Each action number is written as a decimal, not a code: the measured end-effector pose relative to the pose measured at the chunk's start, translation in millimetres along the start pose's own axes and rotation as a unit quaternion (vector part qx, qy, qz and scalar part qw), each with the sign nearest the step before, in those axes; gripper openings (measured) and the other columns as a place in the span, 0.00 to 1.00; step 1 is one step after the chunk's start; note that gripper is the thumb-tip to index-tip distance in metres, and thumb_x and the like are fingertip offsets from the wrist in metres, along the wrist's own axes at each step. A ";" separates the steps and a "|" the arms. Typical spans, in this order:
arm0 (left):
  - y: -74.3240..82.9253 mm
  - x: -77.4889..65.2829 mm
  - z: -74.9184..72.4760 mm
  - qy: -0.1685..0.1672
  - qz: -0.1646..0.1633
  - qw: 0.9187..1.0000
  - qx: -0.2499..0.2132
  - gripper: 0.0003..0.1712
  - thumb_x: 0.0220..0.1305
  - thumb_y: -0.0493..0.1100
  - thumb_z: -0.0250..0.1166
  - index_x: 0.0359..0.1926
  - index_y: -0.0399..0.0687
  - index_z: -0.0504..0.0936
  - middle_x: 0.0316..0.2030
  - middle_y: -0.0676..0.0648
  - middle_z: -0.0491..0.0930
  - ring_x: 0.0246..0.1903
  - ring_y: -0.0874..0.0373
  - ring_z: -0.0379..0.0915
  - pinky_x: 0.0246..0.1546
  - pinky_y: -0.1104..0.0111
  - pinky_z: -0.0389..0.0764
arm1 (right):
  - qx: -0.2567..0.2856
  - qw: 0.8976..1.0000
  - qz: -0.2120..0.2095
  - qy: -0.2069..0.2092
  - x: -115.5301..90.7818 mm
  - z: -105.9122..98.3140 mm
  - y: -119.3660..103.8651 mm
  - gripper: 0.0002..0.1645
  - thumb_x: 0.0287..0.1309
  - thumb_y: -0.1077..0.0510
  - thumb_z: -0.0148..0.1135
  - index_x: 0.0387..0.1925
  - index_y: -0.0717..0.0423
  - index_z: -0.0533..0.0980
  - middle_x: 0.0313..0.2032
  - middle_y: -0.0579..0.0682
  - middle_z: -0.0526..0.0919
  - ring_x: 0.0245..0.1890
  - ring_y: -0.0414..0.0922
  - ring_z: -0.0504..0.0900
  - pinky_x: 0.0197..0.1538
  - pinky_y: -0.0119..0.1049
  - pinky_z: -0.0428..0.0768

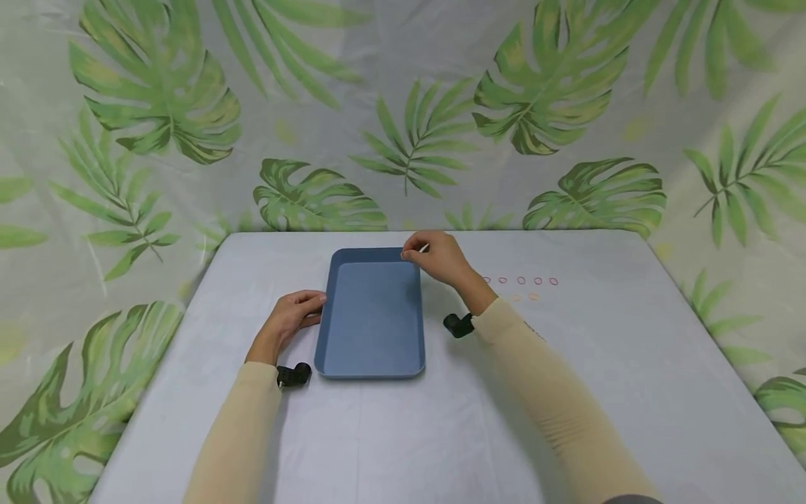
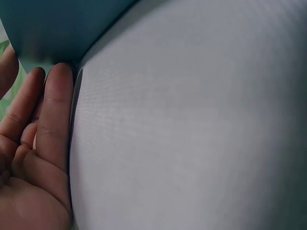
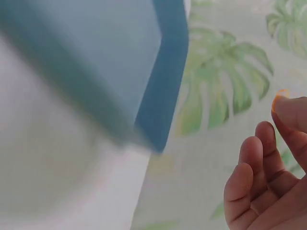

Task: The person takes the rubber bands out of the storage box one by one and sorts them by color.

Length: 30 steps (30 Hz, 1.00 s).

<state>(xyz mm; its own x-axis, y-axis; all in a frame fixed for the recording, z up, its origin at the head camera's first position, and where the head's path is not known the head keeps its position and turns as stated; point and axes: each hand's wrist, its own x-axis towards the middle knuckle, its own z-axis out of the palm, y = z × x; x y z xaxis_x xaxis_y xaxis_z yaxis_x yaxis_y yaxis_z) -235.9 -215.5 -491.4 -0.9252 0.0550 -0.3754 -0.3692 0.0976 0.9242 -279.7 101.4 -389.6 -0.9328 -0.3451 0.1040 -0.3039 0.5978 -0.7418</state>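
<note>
A blue rectangular tray (image 1: 375, 318) lies on the white table, its long sides running away from me. My left hand (image 1: 294, 313) touches the tray's left edge; in the left wrist view its straight fingers (image 2: 55, 105) lie against the tray's side (image 2: 57, 28). Over the far right corner of the tray, my right hand (image 1: 441, 257) pinches a small orange rubber band (image 3: 283, 91) between thumb and forefinger. The band is too small to make out in the head view. The other fingers of the right hand are bent below the pinch.
Right of the tray, red rubber bands (image 1: 553, 281) lie in a row on the white table (image 1: 604, 378). Nearer me lie orange rubber bands (image 1: 534, 297), partly hidden by the right forearm. A leaf-printed cloth (image 1: 415, 140) hangs behind the table.
</note>
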 end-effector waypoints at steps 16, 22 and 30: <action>-3.4 0.1 4.3 -0.006 0.011 1.000 -0.021 0.25 0.69 0.43 0.64 0.61 0.32 0.74 0.36 0.59 0.82 0.39 0.69 0.80 0.43 0.75 0.86 | -0.093 0.993 0.066 0.041 -77.5 -92.7 104.8 0.13 0.68 0.53 0.60 0.46 0.58 0.82 0.44 0.58 0.85 0.39 0.52 0.84 0.36 0.36 0.80; 0.1 -0.8 2.2 -0.004 0.009 1.000 -0.013 0.26 0.69 0.44 0.64 0.62 0.32 0.74 0.38 0.57 0.82 0.39 0.68 0.79 0.44 0.75 0.85 | -0.117 0.985 0.105 0.071 -106.5 -123.1 130.1 0.14 0.69 0.53 0.59 0.45 0.58 0.82 0.44 0.60 0.86 0.43 0.56 0.82 0.35 0.34 0.77; 1.1 -0.9 0.1 -0.003 0.006 1.000 -0.011 0.28 0.69 0.44 0.64 0.63 0.31 0.73 0.38 0.58 0.82 0.39 0.69 0.79 0.43 0.75 0.85 | -0.149 0.975 0.150 0.071 -121.7 -133.4 165.8 0.14 0.67 0.54 0.60 0.43 0.61 0.82 0.44 0.65 0.84 0.40 0.56 0.79 0.32 0.33 0.73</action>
<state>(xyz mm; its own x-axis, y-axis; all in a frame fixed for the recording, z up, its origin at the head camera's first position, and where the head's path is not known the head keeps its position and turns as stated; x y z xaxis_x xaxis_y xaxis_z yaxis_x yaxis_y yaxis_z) -235.5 -215.3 -490.0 -0.9292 0.0613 -0.3645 -0.3599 0.0752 0.9300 -242.4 339.0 -436.9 -0.9993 -0.0315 0.0175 -0.0360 0.8474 -0.5298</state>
